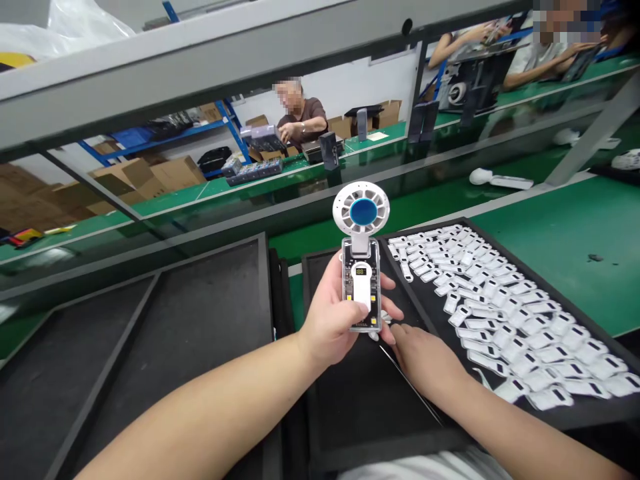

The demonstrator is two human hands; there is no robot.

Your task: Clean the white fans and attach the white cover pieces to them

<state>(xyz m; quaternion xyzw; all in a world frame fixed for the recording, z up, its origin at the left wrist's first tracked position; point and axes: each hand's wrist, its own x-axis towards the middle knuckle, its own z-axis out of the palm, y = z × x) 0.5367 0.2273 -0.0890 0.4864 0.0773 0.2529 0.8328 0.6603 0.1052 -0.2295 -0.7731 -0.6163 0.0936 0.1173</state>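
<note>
My left hand [333, 320] is closed round a small handheld fan [361, 267]. The fan has a clear handle showing a circuit board, and a white round head with a blue centre, held upright. My thumb presses a white cover piece on the handle's front. My right hand [425, 357] rests just below and to the right of the fan, on a black tray [360, 407]. Its fingers are curled together near the handle's bottom, and what they pinch is hidden. Next to this hand sits a tray [595, 323] filled with several rows of white cover pieces [500, 307].
Two empty black trays [165, 333] lie to the left. A green conveyor belt [560, 227] runs behind the trays. Beyond a grey rail, another person [300, 120] sits at a far bench with boxes and devices. More people work at the top right.
</note>
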